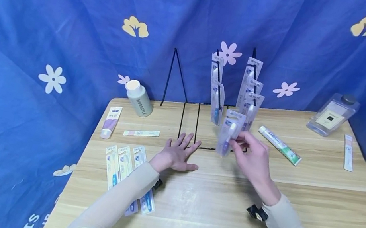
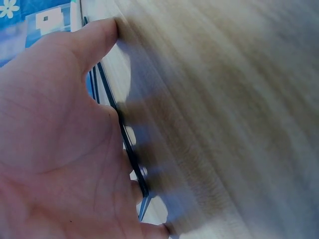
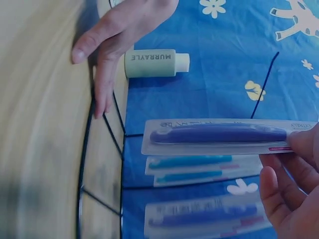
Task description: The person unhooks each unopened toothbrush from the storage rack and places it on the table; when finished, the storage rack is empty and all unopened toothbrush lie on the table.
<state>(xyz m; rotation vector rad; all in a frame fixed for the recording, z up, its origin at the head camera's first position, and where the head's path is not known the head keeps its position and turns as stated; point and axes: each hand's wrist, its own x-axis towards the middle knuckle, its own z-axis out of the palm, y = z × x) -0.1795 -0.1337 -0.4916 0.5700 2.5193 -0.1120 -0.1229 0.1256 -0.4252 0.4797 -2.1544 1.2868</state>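
- While my right hand (image 1: 253,152) pinches a brush pack (image 1: 226,135) by its edge between thumb and fingers, that pack stands nearly upright just in front of the rack (image 1: 197,124), its purple handle showing through the clear plastic.
- My left hand (image 1: 179,157) holds nothing; palm down, with its fingers straight and spread, it reaches over the front wire of the rack's base at the left side.
- Behind the brush pack, two packs (image 1: 215,105) hang on the rack's middle arm, and three more (image 1: 249,111) hang on its right arm, just beside the one I hold.
- Three loose packs (image 1: 123,160) lie side by side on the table (image 1: 209,215) at my left, partly hidden under my left sleeve (image 1: 117,200).
- Beyond them lie a small purple-and-white tube (image 1: 111,122) and a slim sachet (image 1: 141,133), with the MURRAYLE bottle (image 1: 139,100) standing near the back edge.
- Right of the rack lies a green-and-white tube (image 1: 280,145); farther right are a clear bottle (image 1: 331,115) with a dark cap and another sachet (image 1: 348,153).
- Blue cloth (image 1: 186,5) patterned with flowers hangs behind everything.
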